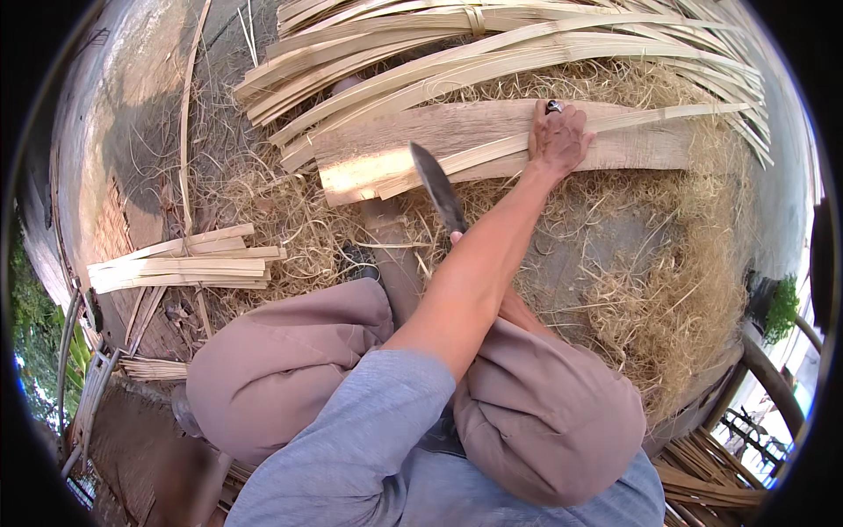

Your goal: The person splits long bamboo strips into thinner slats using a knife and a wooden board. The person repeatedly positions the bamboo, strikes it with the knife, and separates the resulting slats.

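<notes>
My left arm reaches across my body to the far right. At its end my left hand (558, 139), with a ring on one finger, is closed over a pale bamboo strip (488, 156), holding it down against a wooden board (369, 140). The strip lies lengthwise on the board, and its far end sticks out past the board on the right. My right hand (456, 237) is mostly hidden beneath my left forearm; only a fingertip shows, at the base of a dark knife blade (436, 186). The blade points up and leftward, close to the strip's near end.
Beyond the board lies a large spread of split bamboo strips (527, 39). A smaller bundle of strips (189, 268) sits at the left. Curly shavings (650, 299) cover much of the ground. My bent knees (553, 413) are close below. More sticks (711, 474) lie at the lower right.
</notes>
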`<state>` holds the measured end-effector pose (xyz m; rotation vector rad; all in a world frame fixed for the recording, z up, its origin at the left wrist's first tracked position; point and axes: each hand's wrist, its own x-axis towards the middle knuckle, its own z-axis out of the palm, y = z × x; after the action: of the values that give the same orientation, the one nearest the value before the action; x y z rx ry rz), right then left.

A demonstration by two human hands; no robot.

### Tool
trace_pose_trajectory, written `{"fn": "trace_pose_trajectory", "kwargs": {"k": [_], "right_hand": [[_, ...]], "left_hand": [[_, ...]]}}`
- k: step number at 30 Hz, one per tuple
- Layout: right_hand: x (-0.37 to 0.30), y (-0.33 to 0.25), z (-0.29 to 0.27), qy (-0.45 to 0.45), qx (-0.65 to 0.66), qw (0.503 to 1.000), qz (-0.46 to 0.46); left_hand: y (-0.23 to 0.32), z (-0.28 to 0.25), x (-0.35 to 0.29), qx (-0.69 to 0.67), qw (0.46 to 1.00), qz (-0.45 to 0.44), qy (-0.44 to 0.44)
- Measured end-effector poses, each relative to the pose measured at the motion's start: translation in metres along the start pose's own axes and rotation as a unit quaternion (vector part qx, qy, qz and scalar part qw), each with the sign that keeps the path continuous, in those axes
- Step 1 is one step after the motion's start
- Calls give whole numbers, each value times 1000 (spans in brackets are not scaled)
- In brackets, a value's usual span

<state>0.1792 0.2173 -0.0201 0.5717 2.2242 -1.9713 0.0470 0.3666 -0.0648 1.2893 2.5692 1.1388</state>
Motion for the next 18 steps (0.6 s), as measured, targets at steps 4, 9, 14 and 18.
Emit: {"fn": "trace_pose_trajectory", "kwargs": {"k": [4, 9, 14, 18], "right_hand": [[0, -3, -2, -7, -10, 1000, -5], [-9, -10, -14, -33, 9, 993, 113], [-25, 7, -52, 126, 158, 962, 184], [-22, 23, -74, 271, 316, 899, 136]], "left_hand": [[5, -6, 13, -20, 991, -41, -122], [7, -24, 19, -84, 985, -75, -129], [-37, -167, 110, 6, 933, 1, -360], [-81, -283, 77, 97, 867, -8, -488]]}}
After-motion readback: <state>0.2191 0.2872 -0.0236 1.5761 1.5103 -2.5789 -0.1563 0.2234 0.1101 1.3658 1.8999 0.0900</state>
